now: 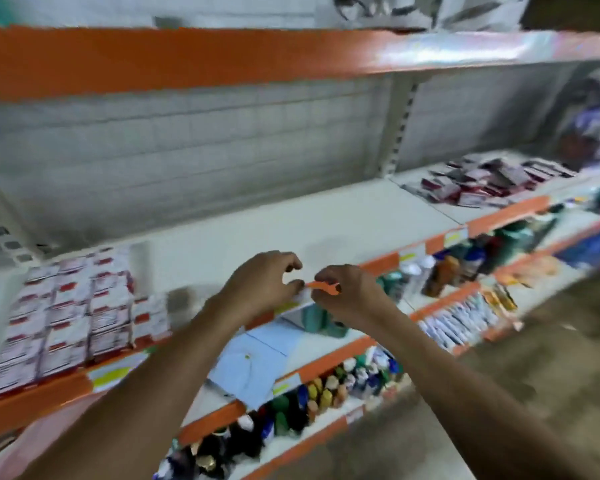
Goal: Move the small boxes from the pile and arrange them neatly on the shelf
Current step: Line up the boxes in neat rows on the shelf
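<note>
Both hands pinch small orange strip [321, 285] at white shelf [291, 223] edge: left hand [264, 285], right hand [343, 296]. Red-white box [70, 313] print blurred, unreadable.

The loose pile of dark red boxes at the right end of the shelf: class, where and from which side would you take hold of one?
Take a top box of the pile by its two long edges, coming from above and the open front. The boxes lie flat and overlapping, and the back panel blocks the rear. Both hands, left hand and right hand, are busy elsewhere.
</note>
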Motion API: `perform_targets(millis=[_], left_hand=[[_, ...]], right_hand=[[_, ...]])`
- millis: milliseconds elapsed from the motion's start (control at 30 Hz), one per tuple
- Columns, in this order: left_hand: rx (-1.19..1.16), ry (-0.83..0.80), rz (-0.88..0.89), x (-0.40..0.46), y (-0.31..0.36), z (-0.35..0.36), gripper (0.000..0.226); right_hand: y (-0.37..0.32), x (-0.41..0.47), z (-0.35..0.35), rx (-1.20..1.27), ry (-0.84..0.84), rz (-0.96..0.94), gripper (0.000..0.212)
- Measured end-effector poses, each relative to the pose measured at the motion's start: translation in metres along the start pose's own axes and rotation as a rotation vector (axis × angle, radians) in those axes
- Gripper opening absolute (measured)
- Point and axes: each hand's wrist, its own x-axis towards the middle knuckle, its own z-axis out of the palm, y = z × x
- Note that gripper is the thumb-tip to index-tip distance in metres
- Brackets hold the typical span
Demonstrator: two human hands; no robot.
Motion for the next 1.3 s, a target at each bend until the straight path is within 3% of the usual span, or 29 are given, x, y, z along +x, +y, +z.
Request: perform_targets(millis=[267,300,400,467,633,867,1067,1300], left_hand=[[0.004,-0.141,0.163,0.057,0.084,0.033,0.031],[-0.007,-0.153,0.179,0.063,0.096,0.039,0.031],[-0.018,-0.171,0.212,0.08,0.132,0.057,0.032],[-0.021,-0.166,0.229,0.092,0.156,0.069,0.034],[-0.028,-0.163,0.28,0.131,0.222,0.095,0.033],[-0.001,-0.122,0.255,0.183,0.296,0.13,0.035],[0.005,-0.101,0.215,0.217,0.332,0.156,0.038],[0.029,-0.068,0.2,0.277,0.349,0.169,0.04]], right_hand=[[0.063,-0.037,-0.061,-0.09,0.114,0.173,0.005],[0.074,-0.039,-0.069,-0.103,0.119,0.188,0.005],[0.106,-0.042,-0.097,-0.133,0.161,0.237,0.033],[0.126,-0.043,-0.115,-0.155,0.176,0.253,0.037],[0.176,-0.045,-0.167,-0.171,0.23,0.239,0.025],[0.242,-0.039,-0.237,-0.252,0.218,0.271,0.029],[0.3,-0.034,-0.26,-0.19,0.315,0.237,0.028],[0.355,0.0,-0.278,-0.157,0.302,0.281,0.015]])
